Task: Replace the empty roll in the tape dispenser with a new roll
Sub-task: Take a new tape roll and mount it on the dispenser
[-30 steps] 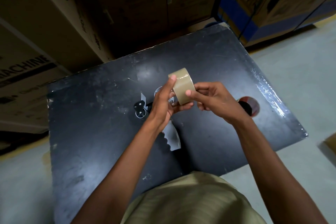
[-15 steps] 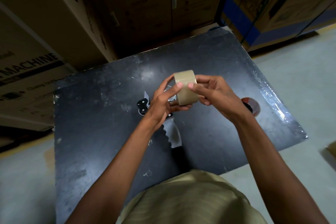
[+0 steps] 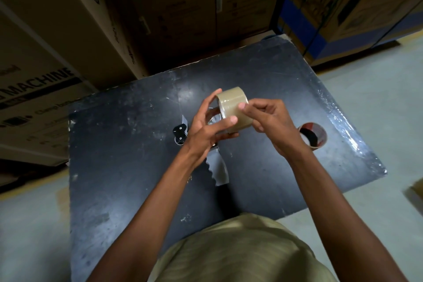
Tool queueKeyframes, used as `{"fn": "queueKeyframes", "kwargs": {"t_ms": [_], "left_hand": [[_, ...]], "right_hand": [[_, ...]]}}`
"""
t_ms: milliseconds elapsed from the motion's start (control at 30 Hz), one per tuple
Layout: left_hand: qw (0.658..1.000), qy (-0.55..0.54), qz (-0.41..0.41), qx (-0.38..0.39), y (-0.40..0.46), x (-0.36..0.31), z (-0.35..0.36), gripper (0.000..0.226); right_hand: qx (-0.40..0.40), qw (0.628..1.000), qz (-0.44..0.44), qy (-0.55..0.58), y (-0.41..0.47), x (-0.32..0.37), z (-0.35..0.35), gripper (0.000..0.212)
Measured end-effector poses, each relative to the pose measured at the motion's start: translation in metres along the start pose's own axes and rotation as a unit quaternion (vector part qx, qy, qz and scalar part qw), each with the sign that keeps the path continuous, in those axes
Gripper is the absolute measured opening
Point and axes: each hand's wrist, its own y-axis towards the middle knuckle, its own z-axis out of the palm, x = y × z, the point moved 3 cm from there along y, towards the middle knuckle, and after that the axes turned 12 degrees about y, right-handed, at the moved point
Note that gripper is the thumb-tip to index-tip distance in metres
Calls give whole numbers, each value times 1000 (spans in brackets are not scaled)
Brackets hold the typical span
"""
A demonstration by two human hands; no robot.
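Both hands meet above the middle of the black table (image 3: 128, 144), holding a tan tape roll (image 3: 233, 107) in the air; the left hand (image 3: 203, 130) has its fingers curled round the roll's near-left side, one fingertip up at the top rim and the thumb pressed on the outer band; the right hand (image 3: 267, 121) pinches the roll from the right, thumb tip on the tape surface and fingers curled behind it; the roll stands on edge, its broad glossy band facing the person. Directly beneath the roll, on the table, lies the tape dispenser (image 3: 180, 133), mostly hidden by the left hand; its black front end with two bright rivets shows just left of the left wrist, and its pale handle (image 3: 218, 171) with a wavy edge sticks out toward the person below that wrist. To the right of the roll, near the table's right edge, rests a second roll (image 3: 313, 137) with a dark red inside, partly covered by the right wrist; whether it is the empty one I cannot tell. Behind the table stand cardboard boxes (image 3: 68, 41); the grey floor (image 3: 377, 98) shows on either side of the table.
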Motion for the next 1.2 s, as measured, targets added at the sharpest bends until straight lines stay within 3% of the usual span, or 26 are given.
{"fn": "queueKeyframes", "kwargs": {"t_ms": [100, 267, 433, 633, 933, 1067, 1200], "left_hand": [[995, 65, 69, -20, -2, -1, -3, 95], [972, 185, 141, 15, -3, -1, 0, 107], [969, 197, 150, 6, -2, 3, 2, 103], [993, 92, 52, -55, -4, 3, -2, 89], [959, 240, 149, -12, -2, 5, -10, 100], [962, 233, 141, -4, -2, 6, -10, 101], [979, 180, 77, -52, -4, 12, -10, 97]], "right_hand": [[-21, 1000, -2, -12, 1, 3, 3, 58], [-55, 998, 22, -13, 3, 0, 8, 69], [-31, 995, 74, 57, 6, -3, 7, 32], [19, 993, 74, 90, 2, -1, 14, 31], [-103, 980, 125, 118, 8, -14, 11, 31], [-85, 980, 129, 121, 6, -17, 13, 29], [-36, 987, 93, 127, 5, -20, 15, 30]]}}
